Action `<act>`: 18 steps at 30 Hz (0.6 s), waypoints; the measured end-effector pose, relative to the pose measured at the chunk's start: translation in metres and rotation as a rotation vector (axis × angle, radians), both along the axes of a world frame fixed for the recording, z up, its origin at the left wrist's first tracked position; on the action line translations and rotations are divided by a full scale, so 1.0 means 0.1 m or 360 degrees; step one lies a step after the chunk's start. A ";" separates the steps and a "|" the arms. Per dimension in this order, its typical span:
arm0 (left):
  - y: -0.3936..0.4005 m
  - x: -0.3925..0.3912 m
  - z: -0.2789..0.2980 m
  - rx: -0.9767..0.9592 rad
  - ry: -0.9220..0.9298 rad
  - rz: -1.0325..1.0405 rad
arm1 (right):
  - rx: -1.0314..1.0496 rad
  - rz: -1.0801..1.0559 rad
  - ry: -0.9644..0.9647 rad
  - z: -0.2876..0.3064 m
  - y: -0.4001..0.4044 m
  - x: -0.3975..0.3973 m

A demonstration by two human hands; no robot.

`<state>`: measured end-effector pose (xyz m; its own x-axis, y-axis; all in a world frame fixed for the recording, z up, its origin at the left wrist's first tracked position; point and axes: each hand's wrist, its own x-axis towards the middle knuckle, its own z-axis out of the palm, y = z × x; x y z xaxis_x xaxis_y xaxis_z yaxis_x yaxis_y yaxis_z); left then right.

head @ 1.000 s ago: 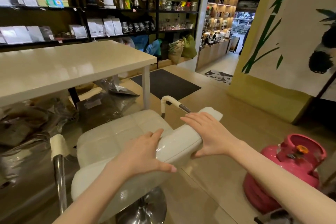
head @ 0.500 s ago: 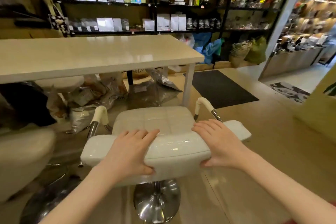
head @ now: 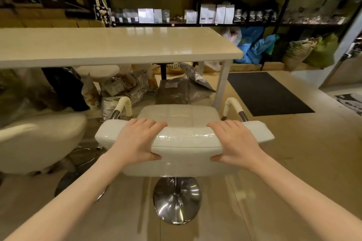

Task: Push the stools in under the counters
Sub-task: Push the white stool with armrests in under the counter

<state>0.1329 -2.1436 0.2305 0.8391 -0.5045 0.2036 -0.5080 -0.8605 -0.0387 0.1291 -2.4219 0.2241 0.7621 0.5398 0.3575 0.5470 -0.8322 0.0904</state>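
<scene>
Stool (head: 179, 117) now squared up to the counter (head: 117, 45), seat just short of its edge. Left hand (head: 135, 141) and right hand (head: 238, 141) both clamp the backrest. Risk: right armrest (head: 234, 106) clips the counter leg (head: 222, 82); base may snag the bags (head: 176, 90).

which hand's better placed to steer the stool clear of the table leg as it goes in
Probably the right hand: it grips the backrest on the side nearest the white table leg, so it can likely nudge that side away. The left hand grips the far side.
</scene>
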 end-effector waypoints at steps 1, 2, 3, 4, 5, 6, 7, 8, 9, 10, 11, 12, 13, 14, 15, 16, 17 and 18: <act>-0.01 0.00 0.00 -0.0011 -0.0012 -0.0006 | 0.0004 0.0006 0.0000 0.00 -0.01 0.01; -0.01 -0.01 0.00 -0.0020 -0.0020 -0.0012 | 0.0007 0.0009 0.0001 -0.01 -0.02 0.01; -0.01 -0.02 -0.01 -0.0030 -0.0028 -0.0020 | 0.0007 0.0012 0.0003 -0.02 -0.02 0.01; -0.01 -0.03 -0.01 -0.0038 -0.0028 -0.0023 | 0.0005 0.0013 0.0008 -0.03 -0.02 0.01; 0.00 -0.03 -0.02 -0.0044 -0.0024 -0.0022 | 0.0006 0.0013 0.0013 -0.04 -0.02 0.00; 0.00 -0.03 -0.02 -0.0049 -0.0021 -0.0019 | 0.0009 0.0013 0.0018 -0.05 -0.01 0.00; 0.01 -0.03 -0.02 -0.0054 -0.0024 -0.0015 | 0.0013 0.0015 0.0021 -0.05 -0.01 0.00; 0.01 -0.03 -0.02 -0.0055 -0.0027 -0.0010 | 0.0015 0.0018 0.0023 -0.05 -0.01 0.01; 0.01 -0.02 -0.02 -0.0053 -0.0028 -0.0007 | 0.0011 0.0019 0.0024 -0.05 0.00 0.01; 0.01 -0.02 -0.03 -0.0046 -0.0027 -0.0003 | 0.0002 0.0020 0.0020 -0.05 -0.01 0.01; 0.01 -0.03 -0.03 -0.0040 -0.0029 -0.0001 | -0.0006 0.0020 0.0014 -0.05 -0.01 0.00; 0.01 -0.03 -0.03 -0.0032 -0.0026 0.0001 | -0.0011 0.0021 0.0007 -0.05 -0.02 0.00; 0.01 -0.03 -0.04 -0.0022 -0.0022 0.0000 | -0.0012 0.0024 0.0003 -0.04 -0.02 0.00; 0.01 -0.03 -0.03 -0.0015 -0.0018 -0.0002 | -0.0010 0.0032 -0.0001 -0.04 -0.02 0.00; 0.01 -0.02 -0.03 -0.0014 -0.0021 -0.0005 | -0.0006 0.0042 -0.0007 -0.04 -0.02 0.01; 0.02 -0.01 -0.03 -0.0016 -0.0026 -0.0008 | -0.0007 0.0051 -0.0013 -0.03 -0.01 0.01; 0.03 0.00 -0.02 -0.0017 -0.0032 -0.0014 | -0.0013 0.0056 -0.0014 -0.03 -0.01 0.02; 0.04 0.00 -0.02 -0.0016 -0.0035 -0.0019 | -0.0021 0.0056 -0.0015 -0.03 0.00 0.02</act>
<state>0.1328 -2.1400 0.2282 0.8283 -0.5123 0.2270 -0.5173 -0.8548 -0.0414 0.1312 -2.4223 0.2207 0.7393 0.5708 0.3572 0.5751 -0.8112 0.1062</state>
